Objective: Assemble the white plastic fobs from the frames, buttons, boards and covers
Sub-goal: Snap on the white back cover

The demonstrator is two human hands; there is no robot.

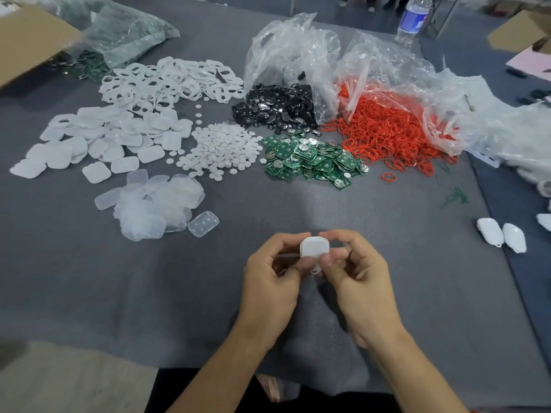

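A white plastic fob (314, 248) is pinched between my left hand (272, 283) and my right hand (356, 275) above the grey table's near middle; its loop end points down toward me. Farther back lie heaps of parts: white frames (167, 81), white covers (98, 138), small round white buttons (220, 150), green circuit boards (313, 160) and clear translucent shells (158, 204).
Black discs (277, 105) and red rings (384, 129) spill from crumpled clear bags (298, 46) at the back. Two finished white fobs (501, 234) lie at the right edge. A water bottle (413, 17) stands far right; a cardboard box (26, 40) sits far left.
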